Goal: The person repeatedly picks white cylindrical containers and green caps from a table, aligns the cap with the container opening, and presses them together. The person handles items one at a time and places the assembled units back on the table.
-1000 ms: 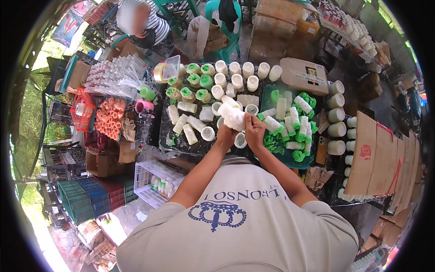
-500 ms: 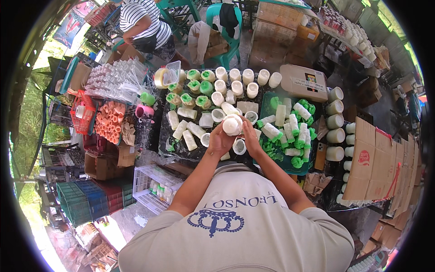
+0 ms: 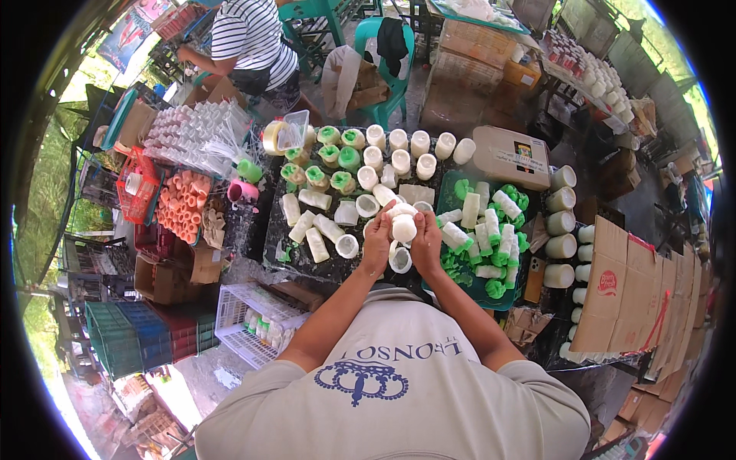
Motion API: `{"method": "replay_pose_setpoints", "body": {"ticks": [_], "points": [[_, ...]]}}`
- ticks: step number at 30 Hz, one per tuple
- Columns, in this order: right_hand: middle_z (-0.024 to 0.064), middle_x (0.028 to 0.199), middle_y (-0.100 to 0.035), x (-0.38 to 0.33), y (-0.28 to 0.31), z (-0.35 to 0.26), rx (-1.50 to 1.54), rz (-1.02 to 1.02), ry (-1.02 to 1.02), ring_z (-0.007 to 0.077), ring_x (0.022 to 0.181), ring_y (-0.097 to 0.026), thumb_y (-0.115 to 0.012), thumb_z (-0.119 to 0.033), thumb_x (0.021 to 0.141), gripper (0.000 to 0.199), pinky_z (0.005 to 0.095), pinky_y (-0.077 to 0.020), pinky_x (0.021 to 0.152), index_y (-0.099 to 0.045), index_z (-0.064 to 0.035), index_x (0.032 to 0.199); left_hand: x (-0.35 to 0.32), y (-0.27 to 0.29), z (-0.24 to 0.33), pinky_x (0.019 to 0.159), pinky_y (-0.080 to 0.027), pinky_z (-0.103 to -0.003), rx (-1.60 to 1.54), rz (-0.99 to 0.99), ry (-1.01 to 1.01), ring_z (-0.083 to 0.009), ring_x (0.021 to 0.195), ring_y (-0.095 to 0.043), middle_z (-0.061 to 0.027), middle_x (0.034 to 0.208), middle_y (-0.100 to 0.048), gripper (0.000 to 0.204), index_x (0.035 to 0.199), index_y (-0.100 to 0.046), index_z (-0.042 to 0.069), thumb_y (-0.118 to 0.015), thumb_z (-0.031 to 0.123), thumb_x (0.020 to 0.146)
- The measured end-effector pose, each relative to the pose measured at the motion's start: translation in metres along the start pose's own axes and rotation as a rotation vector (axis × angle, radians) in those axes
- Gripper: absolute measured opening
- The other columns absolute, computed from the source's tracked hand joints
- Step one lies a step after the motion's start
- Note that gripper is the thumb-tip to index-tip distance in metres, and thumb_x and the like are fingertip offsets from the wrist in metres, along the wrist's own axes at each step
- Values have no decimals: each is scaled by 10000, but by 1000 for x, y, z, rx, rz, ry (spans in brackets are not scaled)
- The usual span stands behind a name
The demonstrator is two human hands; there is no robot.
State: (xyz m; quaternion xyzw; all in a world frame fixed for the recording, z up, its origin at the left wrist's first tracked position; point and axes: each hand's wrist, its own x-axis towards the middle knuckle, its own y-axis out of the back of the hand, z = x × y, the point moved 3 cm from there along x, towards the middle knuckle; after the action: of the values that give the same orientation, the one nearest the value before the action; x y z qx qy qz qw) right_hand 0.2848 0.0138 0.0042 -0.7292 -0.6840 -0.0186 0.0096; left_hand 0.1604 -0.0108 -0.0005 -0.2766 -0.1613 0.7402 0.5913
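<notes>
White lump sits between our two hands, out in front of our body: our left hand grasps one side, our right hand the other. Between our wrists we see a white cup. Left of our hands lie white cylinders; close on the right, a green tray holds green-and-white pieces. Beyond our hands we have upright white cups, and farther off, leftward, a person in a striped shirt.
</notes>
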Motion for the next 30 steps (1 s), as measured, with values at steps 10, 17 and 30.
{"method": "replay_pose_setpoints", "body": {"ticks": [10, 17, 30], "points": [[13, 783, -549, -2, 5, 20, 111, 66, -30, 88, 711, -464, -483, -305, 1094, 315, 275, -424, 638, -544, -53, 915, 2, -7, 0, 904, -523, -265, 75, 56, -3, -138, 1036, -641, -82, 1198, -671, 442, 1342, -595, -15, -436, 326, 1110], [23, 1161, -674, -2, 4, 46, 851, -285, -725, 228, 958, -640, -437, -526, 1033, 427, 409, -493, 768, -611, -190, 1230, 11, -1, 25, 1123, -369, -338, 401, -192, 110, -201, 1276, -521, -111, 1360, -580, 540, 1419, -515, -17, -475, 406, 1086], [14, 1090, -680, -1, 7, 56, 895, -400, -824, 211, 945, -632, -456, -515, 1012, 391, 376, -483, 737, -625, -198, 1168, -142, -189, 384, 1147, -302, -513, 773, -853, -1472, -322, 1369, -450, -201, 1431, -509, 522, 1448, -464, 50, -520, 302, 995]]}}
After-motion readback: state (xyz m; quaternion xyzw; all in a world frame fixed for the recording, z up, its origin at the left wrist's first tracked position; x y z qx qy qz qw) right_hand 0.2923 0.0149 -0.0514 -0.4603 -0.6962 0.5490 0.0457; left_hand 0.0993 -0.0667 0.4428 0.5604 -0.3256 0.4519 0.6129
